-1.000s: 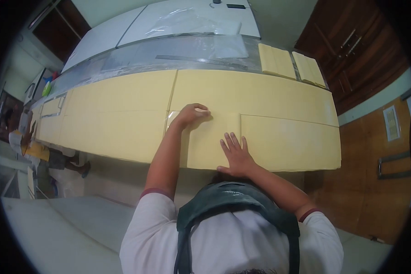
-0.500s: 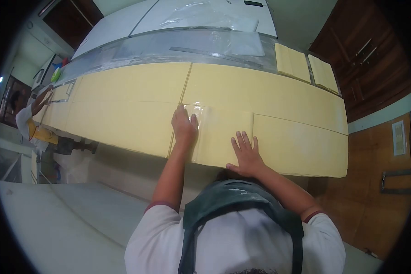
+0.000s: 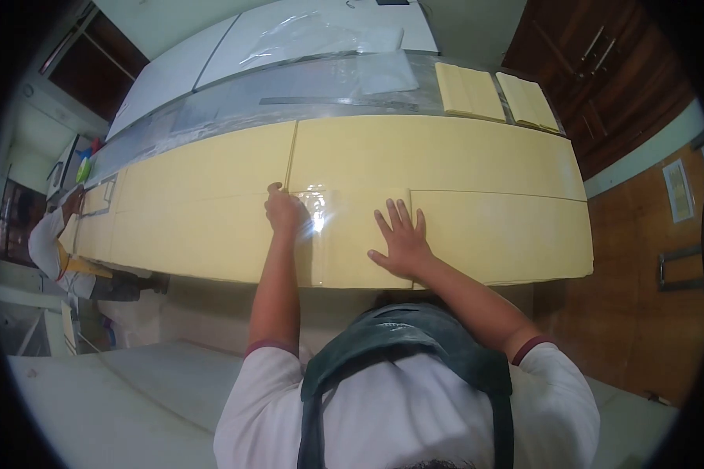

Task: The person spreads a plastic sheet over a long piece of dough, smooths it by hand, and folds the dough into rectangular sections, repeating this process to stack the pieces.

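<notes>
A wide, pale yellow sheet [image 3: 211, 211] covers the long table, crossed by straight seams. My left hand [image 3: 284, 211] is closed at the lower end of a narrow raised strip [image 3: 291, 156] along one seam; I cannot tell what its curled fingers hold. Just right of that hand lies a clear, glossy rectangular plate [image 3: 316, 242], with light glinting off it. My right hand [image 3: 403, 246] rests open on a smooth yellow panel [image 3: 360, 234], fingers spread near the panel's right edge.
Two smaller stacks of folded yellow sheets [image 3: 471, 92] sit at the back right. A flat metal bar [image 3: 321, 102] and clear plastic film [image 3: 313, 43] lie behind the sheet. Another person [image 3: 55, 242] stands at the far left end, beside a metal frame [image 3: 102, 195].
My left hand has moved off the clear plate to its left, toward the seam. My right hand stays spread on the panel. The view has shifted slightly.
</notes>
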{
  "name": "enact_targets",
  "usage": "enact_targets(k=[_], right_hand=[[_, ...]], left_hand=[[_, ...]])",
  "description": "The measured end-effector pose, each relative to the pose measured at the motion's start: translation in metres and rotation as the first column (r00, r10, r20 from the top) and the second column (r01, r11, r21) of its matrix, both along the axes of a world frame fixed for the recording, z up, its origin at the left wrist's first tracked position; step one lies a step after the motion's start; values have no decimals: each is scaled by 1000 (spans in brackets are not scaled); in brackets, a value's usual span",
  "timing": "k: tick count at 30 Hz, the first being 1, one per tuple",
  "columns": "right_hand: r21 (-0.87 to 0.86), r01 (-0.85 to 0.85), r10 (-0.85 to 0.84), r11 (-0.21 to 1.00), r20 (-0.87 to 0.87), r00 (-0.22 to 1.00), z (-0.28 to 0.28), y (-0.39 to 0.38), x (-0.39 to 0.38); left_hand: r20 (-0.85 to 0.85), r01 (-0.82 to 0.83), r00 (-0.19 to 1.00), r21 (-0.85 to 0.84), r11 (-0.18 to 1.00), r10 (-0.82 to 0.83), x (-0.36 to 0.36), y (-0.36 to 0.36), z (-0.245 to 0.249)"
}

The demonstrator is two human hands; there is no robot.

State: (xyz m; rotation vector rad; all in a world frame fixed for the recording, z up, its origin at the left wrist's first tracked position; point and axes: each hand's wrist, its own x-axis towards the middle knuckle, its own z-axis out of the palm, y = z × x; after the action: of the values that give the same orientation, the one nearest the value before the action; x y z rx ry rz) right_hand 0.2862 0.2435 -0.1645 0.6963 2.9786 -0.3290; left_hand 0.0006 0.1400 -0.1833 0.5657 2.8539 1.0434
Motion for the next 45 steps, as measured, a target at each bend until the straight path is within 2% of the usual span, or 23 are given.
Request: enact_targets(k=[3,5,9,11,12,14,17,18,20,22,23,24,26,27,28,30,32,38,40,41,42,44,45], right_hand=[[-24,10,-10,1000,-4,1000,-2,-1,0],[-26,22,-22,999,6,1000,-2,-1,-1],[-27,14,-14,1000,-5,1000,-4,-4,3],[-22,13,-13,1000,-6,1000,-3,-1,3],[-27,12,-13,1000,-18,1000,-5,-2,3],[-38,12,-13,999,-30,999,-6,-3,3],[-8,21,-21,1000,-12,1000,-5,-4,3],[-14,19,-20,1000,-35,999,-9,-3,3],[-21,20,-21,1000,-57,998,-12,-3,3],[-17,22,-23,1000,-66,998,-13,-4,2],[-16,20,-21,1000,-63,998,-14,-3,3],[-14,21,-22,1000,-68,997,-15,-2,3],[-12,23,-24,1000,-73,997,-11,-4,2],[-26,19,-20,999,-52,998,-1,-7,3],[-41,16,-18,999,-29,999,4,-10,4],[-26,8,-10,1000,-64,998,-4,-17,6],[-9,-2,1,1000,-98,995,-11,-17,6],[-86,11,-22,996,-131,991,-4,-7,14],[-122,242,-264,963,-219,939,-8,4,24],[-148,270,-292,951,-162,943,-20,9,28],[-154,270,-293,951,-154,944,-23,6,29],[-95,150,-165,984,-179,970,-27,2,26],[-136,144,-182,980,-328,927,-27,-3,23]], left_hand=[[17,90,996,-68,994,-89,-10,-1,0],[77,204,973,161,966,-219,-10,-5,1],[-74,203,979,243,949,-191,-12,-21,-7],[101,145,983,85,986,-154,-16,-36,-9],[98,150,983,87,985,-158,-14,-42,-5],[324,250,926,-145,957,-193,-8,-60,4],[342,366,897,-215,906,-281,0,-82,-4],[339,367,897,-218,905,-282,10,-80,10],[155,501,865,-321,804,-478,56,-64,65],[306,672,689,70,737,-657,88,-56,84],[388,762,578,59,645,-718,99,-48,103],[388,761,578,61,646,-718,100,-38,98],[116,735,672,-224,640,-731,94,-22,71],[-89,746,585,-329,578,-806,80,-20,34],[-89,748,583,-330,576,-808,82,-18,25],[-66,688,536,-544,480,-842,95,-12,18],[-1,725,553,-493,481,-833,98,-8,20],[-64,682,591,-492,541,-804,82,-25,11],[-37,612,776,-192,767,-629,76,-45,-2],[75,624,776,-231,746,-626,82,-51,-6],[84,625,776,-233,745,-625,89,-54,-14],[-18,693,719,-58,719,-695,97,-53,-29],[64,650,748,131,749,-660,101,-47,-24]])
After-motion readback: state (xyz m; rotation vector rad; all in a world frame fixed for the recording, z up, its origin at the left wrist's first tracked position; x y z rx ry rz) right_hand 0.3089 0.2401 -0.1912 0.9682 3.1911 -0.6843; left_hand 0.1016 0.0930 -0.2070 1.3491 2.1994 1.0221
